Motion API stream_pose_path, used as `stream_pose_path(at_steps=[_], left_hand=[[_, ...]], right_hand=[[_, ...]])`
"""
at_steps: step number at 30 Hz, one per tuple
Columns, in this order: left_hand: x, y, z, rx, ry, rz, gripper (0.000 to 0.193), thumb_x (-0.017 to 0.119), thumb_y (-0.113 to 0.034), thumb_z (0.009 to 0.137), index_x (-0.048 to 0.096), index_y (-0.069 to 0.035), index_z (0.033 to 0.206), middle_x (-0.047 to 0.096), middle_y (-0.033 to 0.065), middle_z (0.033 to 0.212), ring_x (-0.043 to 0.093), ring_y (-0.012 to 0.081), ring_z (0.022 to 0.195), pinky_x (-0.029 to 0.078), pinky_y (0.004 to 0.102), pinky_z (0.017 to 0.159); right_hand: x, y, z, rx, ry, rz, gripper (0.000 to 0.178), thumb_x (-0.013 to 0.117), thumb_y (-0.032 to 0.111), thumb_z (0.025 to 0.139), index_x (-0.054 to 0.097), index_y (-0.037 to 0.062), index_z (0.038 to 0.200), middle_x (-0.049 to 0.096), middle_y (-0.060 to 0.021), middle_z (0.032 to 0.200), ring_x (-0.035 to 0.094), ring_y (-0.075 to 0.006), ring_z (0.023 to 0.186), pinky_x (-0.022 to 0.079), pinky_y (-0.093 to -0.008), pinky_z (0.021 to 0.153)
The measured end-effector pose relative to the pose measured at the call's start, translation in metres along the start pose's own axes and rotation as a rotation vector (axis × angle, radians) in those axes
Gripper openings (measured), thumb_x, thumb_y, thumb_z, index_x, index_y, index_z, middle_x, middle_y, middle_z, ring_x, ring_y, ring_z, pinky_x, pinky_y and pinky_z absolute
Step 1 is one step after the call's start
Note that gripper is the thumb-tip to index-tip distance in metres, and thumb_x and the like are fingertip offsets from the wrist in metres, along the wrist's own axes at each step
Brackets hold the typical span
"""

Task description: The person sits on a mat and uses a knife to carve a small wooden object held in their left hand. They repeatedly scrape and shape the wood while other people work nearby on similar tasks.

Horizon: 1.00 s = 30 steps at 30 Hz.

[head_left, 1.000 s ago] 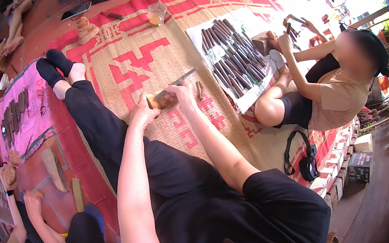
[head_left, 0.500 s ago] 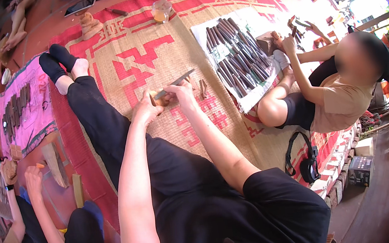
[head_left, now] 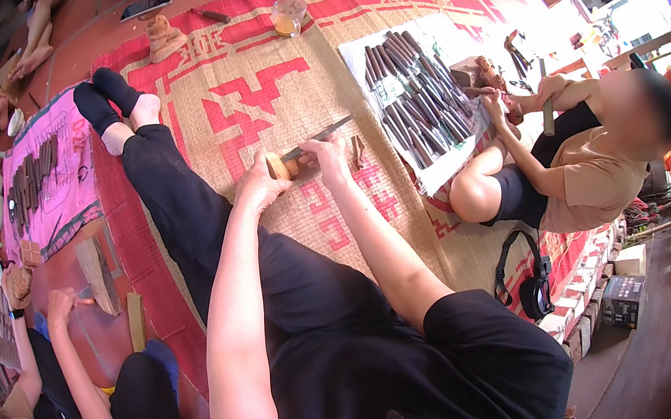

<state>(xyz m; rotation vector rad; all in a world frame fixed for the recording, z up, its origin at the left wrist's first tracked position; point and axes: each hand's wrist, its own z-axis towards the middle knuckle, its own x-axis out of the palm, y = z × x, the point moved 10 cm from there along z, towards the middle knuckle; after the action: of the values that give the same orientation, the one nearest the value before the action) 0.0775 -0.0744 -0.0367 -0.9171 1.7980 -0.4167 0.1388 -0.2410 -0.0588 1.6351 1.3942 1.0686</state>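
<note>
- Left hand (head_left: 260, 187): fingers clamped round a small wooden piece (head_left: 277, 165), over the mat (head_left: 321, 84).
- Right hand (head_left: 329, 156): fingers gripping a flat dark tool (head_left: 335, 127).
- Farther right, handled tools (head_left: 421, 96) lie on white cloth (head_left: 354, 56).

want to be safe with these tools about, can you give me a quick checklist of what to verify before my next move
1. Wooden piece held in the left hand: ok.
2. Long grey tool gripped by the right hand: ok.
3. Left fingers clear of the tool's near end: cannot tell, too small to see.
4. Mat beside the right hand free of loose things: not ok, a small brown piece lies there.
5. Glass cup well away from both hands: ok.
</note>
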Motion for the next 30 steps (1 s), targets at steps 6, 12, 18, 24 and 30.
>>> stream_pose_path(at_steps=[6,12,18,24,30], left_hand=[[0.001,0.0,0.001,0.022,0.015,-0.04,0.07,0.075,-0.025,0.066,0.04,-0.015,0.126,0.065,0.0173,0.096,0.063,0.0305,0.091,0.047,0.0387,0.077],[0.006,0.01,0.008,0.02,-0.038,-0.01,0.08,0.075,-0.026,0.065,0.034,-0.013,0.133,0.064,0.0187,0.101,0.062,0.0318,0.094,0.048,0.0386,0.08],[0.003,0.001,0.003,0.018,0.013,-0.015,0.086,0.075,-0.025,0.065,0.029,-0.008,0.136,0.063,0.0209,0.103,0.062,0.0325,0.095,0.048,0.0384,0.081],[0.012,0.015,0.003,0.033,0.008,-0.044,0.091,0.076,-0.026,0.064,0.027,-0.007,0.138,0.063,0.0215,0.103,0.063,0.032,0.094,0.048,0.0376,0.081],[0.021,0.029,0.015,0.03,0.005,-0.131,0.104,0.077,-0.025,0.059,0.02,-0.007,0.144,0.062,0.0218,0.108,0.062,0.0297,0.097,0.048,0.0345,0.083]], right_hand=[[0.02,0.001,-0.008,0.011,0.111,0.059,0.014,0.067,0.005,0.071,0.058,-0.0006,0.08,0.063,-0.0089,0.066,0.059,-0.0137,0.048,0.044,-0.0213,0.044],[0.003,0.007,-0.002,-0.058,0.016,0.012,0.014,0.067,0.005,0.071,0.058,0.0,0.079,0.063,-0.0095,0.066,0.059,-0.0133,0.05,0.044,-0.0218,0.046],[-0.007,-0.002,0.0,-0.038,0.026,0.026,0.013,0.068,0.007,0.072,0.058,0.0038,0.079,0.063,-0.006,0.068,0.059,-0.0123,0.053,0.046,-0.0222,0.05],[-0.003,-0.003,-0.008,-0.101,0.065,0.011,0.009,0.065,0.007,0.075,0.06,0.0037,0.081,0.064,-0.006,0.068,0.059,-0.0121,0.051,0.046,-0.0223,0.049],[0.011,-0.009,-0.012,-0.029,0.104,-0.022,0.007,0.066,0.007,0.073,0.062,0.0031,0.077,0.063,-0.0054,0.065,0.058,-0.0114,0.052,0.045,-0.0223,0.048]])
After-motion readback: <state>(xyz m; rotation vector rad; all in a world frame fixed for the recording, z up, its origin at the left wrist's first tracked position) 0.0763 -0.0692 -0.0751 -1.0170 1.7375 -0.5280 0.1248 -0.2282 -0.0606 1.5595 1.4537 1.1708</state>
